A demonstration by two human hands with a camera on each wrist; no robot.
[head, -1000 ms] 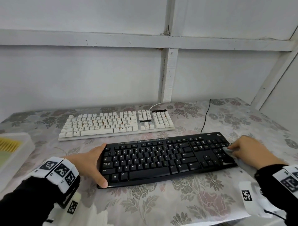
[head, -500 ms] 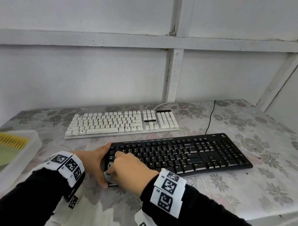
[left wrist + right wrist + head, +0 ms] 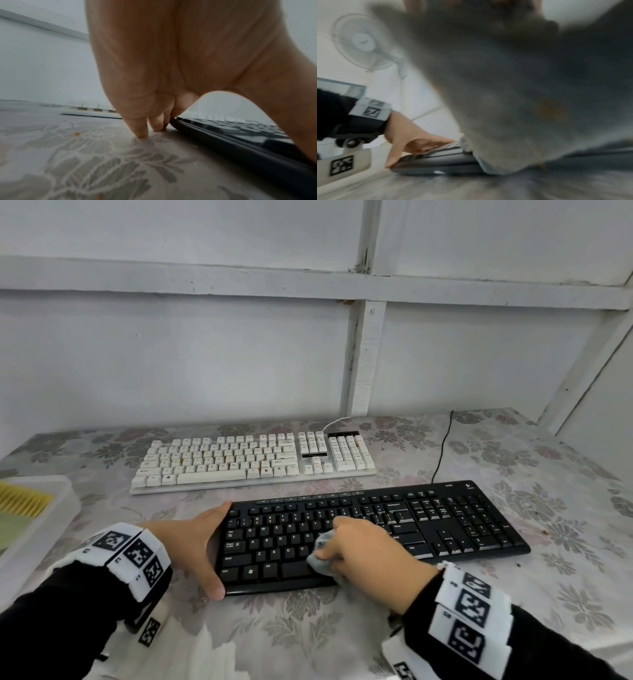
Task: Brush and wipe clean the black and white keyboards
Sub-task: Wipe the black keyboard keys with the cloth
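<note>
Black keyboard [image 3: 373,537] flat on the floral-covered table [image 3: 565,577], nearest the person; white keyboard [image 3: 253,458] parallel just behind it, apart, untouched. Judged light, rigid and shallow, liable to slide on the smooth cover under a sideways wipe; keycaps loose-fitting, likely to catch a dragged fold of fabric; best steadied at a short end rather than lifted. Left hand [image 3: 197,542] spread flat against the left end of the black keyboard, thumb along the near corner, fingers along the far corner, fingertips [image 3: 142,133] down on the table beside the casing; nothing grasped, bracing only. Right hand [image 3: 363,556] clenched round a grey cloth [image 3: 320,558], wadded, soft and pliable, pressed onto the letter keys at mid-board near the space bar; a fold bulging out on the left of the fist. Right wrist view largely filled by blurred grey cloth, with a faint orange-brown stain on it; finger positions not legible there. White tray [image 3: 41,529] at the left table edge holding something yellow, too cropped to identify. Black cable [image 3: 443,446] running back from the black keyboard toward the wall.
</note>
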